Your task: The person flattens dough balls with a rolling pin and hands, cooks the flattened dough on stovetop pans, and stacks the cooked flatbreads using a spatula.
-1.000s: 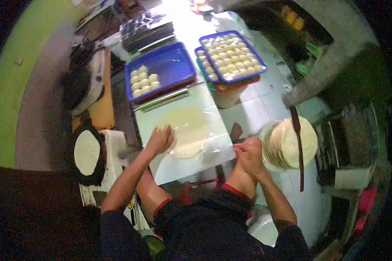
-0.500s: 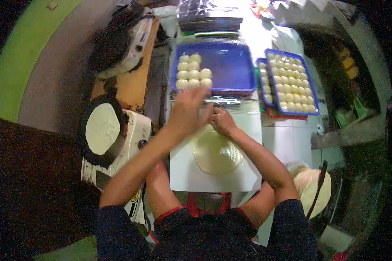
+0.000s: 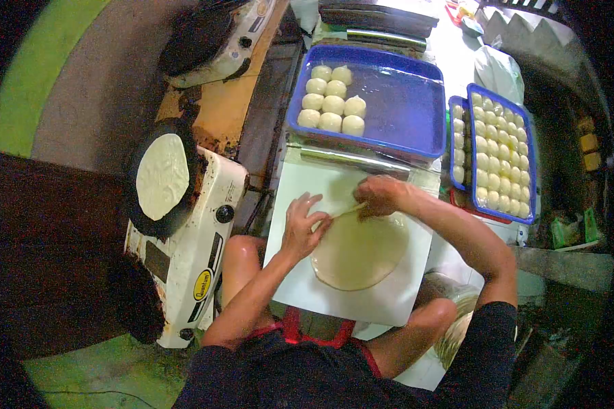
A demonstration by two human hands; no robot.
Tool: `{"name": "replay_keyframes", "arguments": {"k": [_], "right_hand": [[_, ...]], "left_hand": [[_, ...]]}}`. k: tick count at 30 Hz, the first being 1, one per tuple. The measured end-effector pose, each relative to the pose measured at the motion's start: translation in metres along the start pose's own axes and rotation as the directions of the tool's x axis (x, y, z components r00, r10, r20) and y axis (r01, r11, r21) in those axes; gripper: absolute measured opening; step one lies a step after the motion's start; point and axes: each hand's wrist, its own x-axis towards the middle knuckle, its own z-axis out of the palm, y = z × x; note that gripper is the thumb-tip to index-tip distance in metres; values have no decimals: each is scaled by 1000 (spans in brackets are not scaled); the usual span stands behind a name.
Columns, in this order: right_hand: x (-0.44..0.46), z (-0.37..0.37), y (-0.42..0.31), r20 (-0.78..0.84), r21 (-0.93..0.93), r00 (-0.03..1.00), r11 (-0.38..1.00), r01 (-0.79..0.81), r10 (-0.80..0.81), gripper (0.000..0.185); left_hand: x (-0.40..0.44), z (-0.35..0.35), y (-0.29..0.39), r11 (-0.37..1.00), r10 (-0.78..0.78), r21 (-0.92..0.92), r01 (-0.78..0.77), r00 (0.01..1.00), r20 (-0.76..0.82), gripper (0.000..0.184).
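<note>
A thin round sheet of dough (image 3: pixel 361 255) lies spread on a white board (image 3: pixel 389 310) over my lap. At its upper left edge my left hand (image 3: pixel 303 228) pinches the rim between thumb and forefinger, the other fingers raised. My right hand (image 3: pixel 383 195) is closed on the far edge, its fingertips partly hidden. Between the two hands a narrow strip of the dough's rim is pulled up off the board. Just beyond the board sits a blue tray (image 3: pixel 406 109) with several dough balls (image 3: pixel 333 104) on its left side.
On my left, a pale flatbread (image 3: pixel 162 176) lies on a black griddle (image 3: pixel 143 221) over a white stove (image 3: pixel 205 204). A second stove (image 3: pixel 247 42) stands farther back. More dough balls (image 3: pixel 501 153) fill a blue tray (image 3: pixel 531 213) at the right.
My left hand has come down from near the tray to the dough's edge. My right hand stays at the far rim, which is now lifted. The camera view has turned and shifted.
</note>
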Motion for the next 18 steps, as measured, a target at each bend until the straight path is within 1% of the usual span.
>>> {"name": "replay_keyframes", "arguments": {"k": [1, 2, 3, 4, 5, 6, 7, 9, 10, 13, 14, 15, 17, 18], "right_hand": [[-1, -5, 7, 170, -86, 985, 996, -1, 15, 41], [-1, -16, 4, 288, -139, 958, 988, 60, -18, 41], [-2, -12, 11, 303, 226, 943, 972, 70, -139, 41], [-5, -9, 18, 273, 556, 927, 828, 67, -259, 42], [-12, -9, 19, 279, 753, 922, 657, -37, -267, 44], [-20, -6, 22, 286, 888, 918, 437, -145, -276, 46], [-23, 2, 19, 260, 846, 959, 505, -173, -108, 60], [-37, 23, 11, 50, 908, 997, 413, -70, 59, 76], [-43, 21, 8, 114, 869, 993, 485, -103, 7, 90], [-59, 22, -23, 99, 801, 990, 598, -19, -102, 94], [-63, 26, -35, 156, 829, 984, 553, -82, -88, 94], [-68, 22, -50, 198, 823, 978, 554, -129, -67, 94], [-74, 12, -82, 236, 847, 970, 503, -172, -65, 94], [-73, 6, -98, 249, 846, 965, 503, -176, -82, 94]], "left_hand": [[-3, 0, 4, 999, 15, -34, -14, 1000, 27, 13], [-3, -1, 13, 995, 100, 27, -100, 995, -22, 16], [-9, 1, 22, 987, -66, -144, 68, 998, 18, 17], [-17, 2, 33, 924, -221, -301, 235, 972, 80, 19], [-22, 3, 43, 807, -357, -440, 393, 919, 167, 21], [-23, 1, 51, 838, -375, -377, 394, 918, 125, 28], [-24, 4, 50, 826, -406, -391, 406, 910, 88, 28], [-26, 14, 43, 796, -471, -427, 429, 882, 8, 29], [-30, 15, 43, 749, -519, -436, 499, 851, 82, 30], [-54, 37, 24, 614, -534, -512, 601, 794, 292, 26], [-62, 45, 12, 598, -525, -436, 673, 739, 422, 31], [-62, 35, 26, 450, -533, -495, 744, 668, 519, 32], [-69, 11, 53, 121, -485, -544, 830, 528, 697, 35], [-82, 12, 44, 169, -409, -464, 870, 490, 770, 37]]}}
